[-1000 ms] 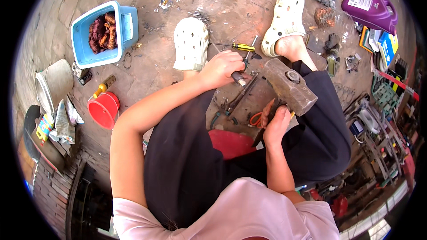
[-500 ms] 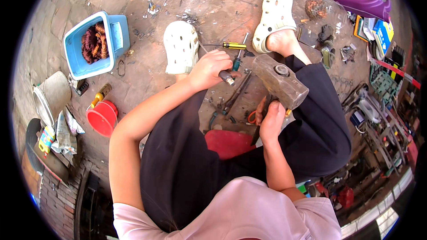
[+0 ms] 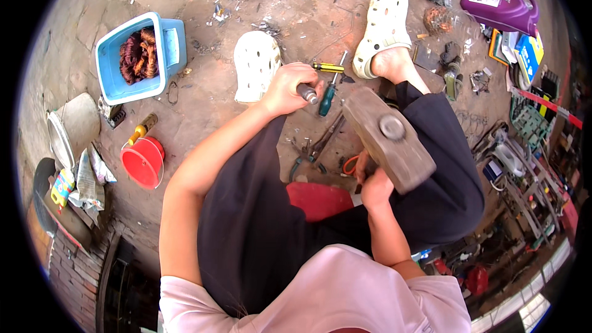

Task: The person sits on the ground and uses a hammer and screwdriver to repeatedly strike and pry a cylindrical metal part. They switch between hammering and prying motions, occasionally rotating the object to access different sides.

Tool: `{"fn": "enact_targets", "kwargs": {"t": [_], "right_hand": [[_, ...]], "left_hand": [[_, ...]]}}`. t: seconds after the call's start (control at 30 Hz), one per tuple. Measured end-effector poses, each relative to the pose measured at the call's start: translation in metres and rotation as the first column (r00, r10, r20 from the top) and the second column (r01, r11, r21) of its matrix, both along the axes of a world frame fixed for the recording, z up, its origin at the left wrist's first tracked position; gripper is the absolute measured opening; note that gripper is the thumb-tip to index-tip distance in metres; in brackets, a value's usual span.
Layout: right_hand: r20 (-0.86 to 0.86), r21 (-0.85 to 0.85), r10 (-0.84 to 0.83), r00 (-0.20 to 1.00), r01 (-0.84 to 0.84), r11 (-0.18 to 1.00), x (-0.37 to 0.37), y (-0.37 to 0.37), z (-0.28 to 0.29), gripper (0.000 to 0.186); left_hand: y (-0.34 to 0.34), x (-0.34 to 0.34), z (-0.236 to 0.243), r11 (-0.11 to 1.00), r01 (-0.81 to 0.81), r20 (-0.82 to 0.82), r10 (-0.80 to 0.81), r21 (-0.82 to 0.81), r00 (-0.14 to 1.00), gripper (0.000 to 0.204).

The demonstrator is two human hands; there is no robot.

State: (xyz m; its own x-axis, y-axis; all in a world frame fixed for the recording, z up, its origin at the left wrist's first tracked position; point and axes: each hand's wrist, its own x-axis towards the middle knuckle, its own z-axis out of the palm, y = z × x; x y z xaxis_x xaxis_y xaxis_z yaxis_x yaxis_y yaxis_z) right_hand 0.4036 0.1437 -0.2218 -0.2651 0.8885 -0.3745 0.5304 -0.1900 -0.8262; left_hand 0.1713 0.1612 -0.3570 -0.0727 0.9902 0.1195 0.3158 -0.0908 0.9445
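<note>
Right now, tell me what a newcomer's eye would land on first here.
Most likely the bulky hammer, held in the right hand right of centre, then the dark tool jutting from the left hand near the middle. Next, the purple jug at upper right and the light-blue bin at upper left, with a reddish-brown coiled bundle inside, would probably stand out.

A pale pink shirt (image 3: 339, 287) with short sleeves (image 3: 439, 302), wide black trousers (image 3: 246, 216) and cream-white perforated clogs (image 3: 258, 80) were worn, while both hands (image 3: 288, 89) were bare.
</note>
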Motion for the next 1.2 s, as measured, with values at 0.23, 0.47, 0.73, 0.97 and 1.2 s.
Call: {"fn": "enact_targets", "kwargs": {"t": [0.23,0.47,0.73,0.97,1.2], "right_hand": [[-0.306,0.276,0.218,0.927,-0.133,0.952,0.017,-0.010,-0.030,0.023],[0.070,0.075,0.018,0.997,-0.023,0.997,-0.011,-0.001,0.015,0.026],[0.252,0.413,0.170,0.953,-0.265,0.871,-0.036,0.006,-0.009,0.030],[-0.074,-0.058,-0.053,0.996,0.049,0.997,-0.010,0.010,0.025,0.032],[-0.109,-0.104,-0.260,0.959,0.249,0.963,-0.034,0.017,0.023,0.050]], "left_hand": [[0.003,-0.002,0.003,0.999,-0.043,0.091,0.043,-0.004,0.995,0.022],[0.001,-0.002,-0.004,1.000,0.017,0.058,-0.017,0.004,0.998,0.015],[0.011,0.002,-0.008,0.989,-0.029,0.007,0.029,0.145,1.000,0.022],[-0.011,-0.009,-0.031,0.981,-0.083,0.065,0.096,-0.172,0.993,0.019],[-0.015,-0.001,-0.009,0.962,0.262,-0.064,-0.258,0.079,0.964,0.026]]}}
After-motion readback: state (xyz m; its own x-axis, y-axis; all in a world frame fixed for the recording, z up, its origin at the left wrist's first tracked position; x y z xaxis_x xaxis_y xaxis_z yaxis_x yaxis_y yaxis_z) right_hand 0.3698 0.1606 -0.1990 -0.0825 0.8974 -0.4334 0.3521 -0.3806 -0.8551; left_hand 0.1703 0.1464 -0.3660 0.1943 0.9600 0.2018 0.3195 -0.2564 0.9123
